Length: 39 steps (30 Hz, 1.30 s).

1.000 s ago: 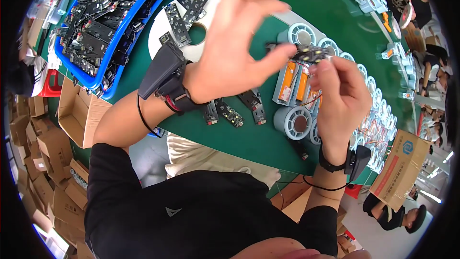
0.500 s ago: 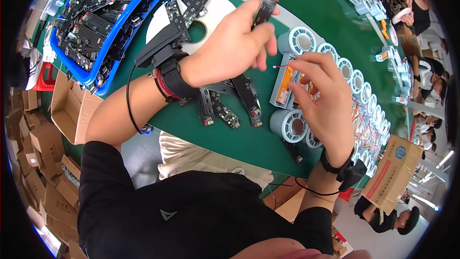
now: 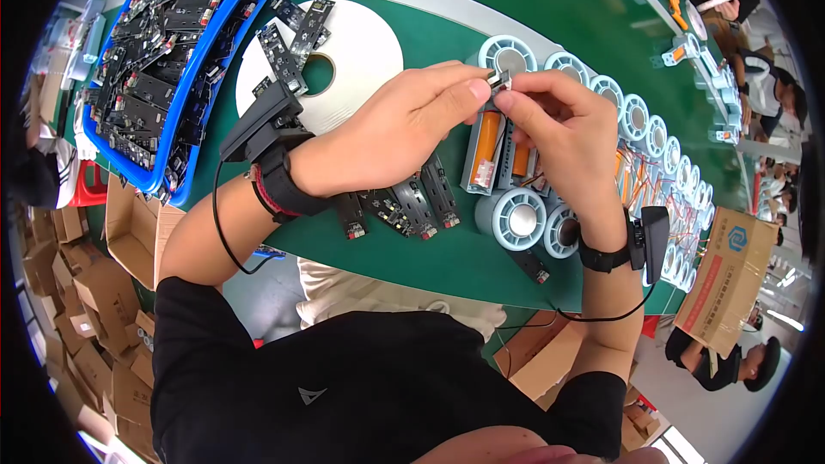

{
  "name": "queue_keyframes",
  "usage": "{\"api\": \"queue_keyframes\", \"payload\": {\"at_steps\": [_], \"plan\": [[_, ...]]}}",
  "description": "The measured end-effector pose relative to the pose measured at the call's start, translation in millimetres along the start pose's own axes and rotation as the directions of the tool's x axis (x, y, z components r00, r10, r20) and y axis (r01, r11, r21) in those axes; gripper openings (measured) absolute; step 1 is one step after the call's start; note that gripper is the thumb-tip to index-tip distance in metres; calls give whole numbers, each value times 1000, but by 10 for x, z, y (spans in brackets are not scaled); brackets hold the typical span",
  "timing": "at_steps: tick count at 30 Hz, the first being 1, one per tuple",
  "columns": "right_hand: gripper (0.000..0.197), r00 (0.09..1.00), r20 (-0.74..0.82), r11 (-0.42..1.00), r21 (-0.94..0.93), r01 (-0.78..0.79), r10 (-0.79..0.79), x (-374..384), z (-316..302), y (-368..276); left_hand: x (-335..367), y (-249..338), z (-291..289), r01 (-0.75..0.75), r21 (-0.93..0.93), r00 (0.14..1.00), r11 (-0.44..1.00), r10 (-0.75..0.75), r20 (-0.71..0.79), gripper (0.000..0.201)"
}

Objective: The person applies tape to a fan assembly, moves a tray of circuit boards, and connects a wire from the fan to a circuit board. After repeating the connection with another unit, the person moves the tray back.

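Observation:
My left hand [image 3: 400, 125] grips a small black circuit board [image 3: 495, 77], its visible end sticking out past the thumb and forefinger. Right beside it, my right hand [image 3: 569, 133] is closed in a pinch at that same end; whatever is between its fingertips is too small and hidden to name. Below the fingertips lies a light-blue plastic housing [image 3: 471, 174] with an orange battery cell [image 3: 487, 139] inside. Round light-blue end rings [image 3: 520, 218] of such housings sit around it. Several loose circuit boards [image 3: 414, 206] lie under and beside my left hand.
A blue bin [image 3: 185, 120] heaped with circuit boards stands at the left. More boards rest on a white reel [image 3: 365, 39]. A long row of housings [image 3: 657, 133] with wires extends right, near a cardboard box [image 3: 726, 279]. Other people [image 3: 730, 9] sit along the far right.
My left hand has lowered the circuit board toward the housing and turned it. My right hand has gone from spread fingers to a pinch, and the two hands now meet at the board's end.

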State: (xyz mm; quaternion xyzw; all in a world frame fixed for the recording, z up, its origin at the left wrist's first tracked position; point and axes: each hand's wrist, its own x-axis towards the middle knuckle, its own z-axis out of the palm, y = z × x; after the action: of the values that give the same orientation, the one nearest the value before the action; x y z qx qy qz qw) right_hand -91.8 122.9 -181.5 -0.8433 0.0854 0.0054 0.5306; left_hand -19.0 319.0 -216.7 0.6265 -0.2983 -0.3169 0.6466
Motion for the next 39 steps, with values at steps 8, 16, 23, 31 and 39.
{"api": "queue_keyframes", "payload": {"at_steps": [8, 16, 23, 31, 39], "plan": [[9, 810, 4, 685, -532, 498, -586, 50, 35, 47, 0, 30, 37, -76, 128, 988, 989, 92, -121, 33], [7, 784, 16, 600, -635, 488, -621, 44, 78, 17, 4, 38, 8, -2, 62, 994, 998, 8, -111, 32], [8, 737, 70, 514, -673, 532, -672, 105, 50, 21, 20, -14, -16, -8, 13, 995, 1000, 9, -103, 31], [10, 675, 217, 440, -613, 657, -705, 224, -101, 83, 2, 22, 13, 55, 35, 993, 998, -51, -109, 31], [11, 727, 79, 563, -577, 591, -682, 196, -24, 136, -10, 35, 35, 78, -75, 989, 994, -86, -117, 32]]}}
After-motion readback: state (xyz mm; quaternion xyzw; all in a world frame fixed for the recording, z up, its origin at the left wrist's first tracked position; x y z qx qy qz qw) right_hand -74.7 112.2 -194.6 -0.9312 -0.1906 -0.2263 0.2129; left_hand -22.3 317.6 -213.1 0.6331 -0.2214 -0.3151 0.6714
